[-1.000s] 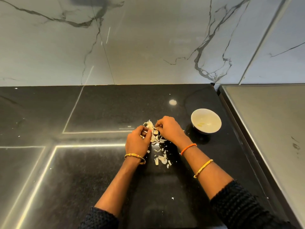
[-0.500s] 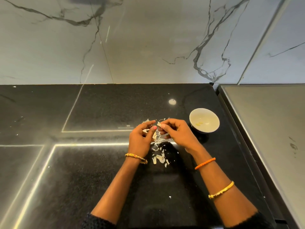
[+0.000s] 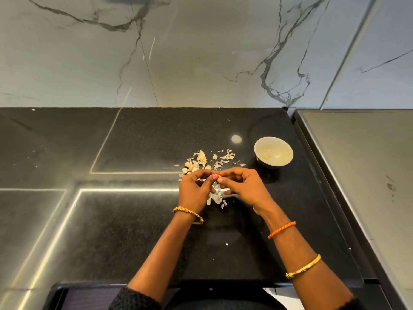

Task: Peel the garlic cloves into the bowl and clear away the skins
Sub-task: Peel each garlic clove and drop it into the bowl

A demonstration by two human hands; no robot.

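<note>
My left hand (image 3: 195, 190) and my right hand (image 3: 240, 186) meet fingertip to fingertip above the black counter (image 3: 138, 231). Between them they pinch a small garlic clove (image 3: 216, 175), mostly hidden by the fingers. Just beyond the hands lies a loose pile of pale garlic skins and cloves (image 3: 200, 162). More skins (image 3: 216, 199) lie under and below the hands. A small white bowl (image 3: 273, 152) stands to the right of the pile, with a few peeled pieces inside.
A marble wall (image 3: 201, 52) rises behind the counter. A raised grey metal surface (image 3: 362, 166) borders the counter on the right, close to the bowl. A single white scrap (image 3: 227, 244) lies nearer to me.
Both hands have drawn back toward me, away from the pile, which now lies uncovered beyond them. They still hold the clove together between the fingertips.
</note>
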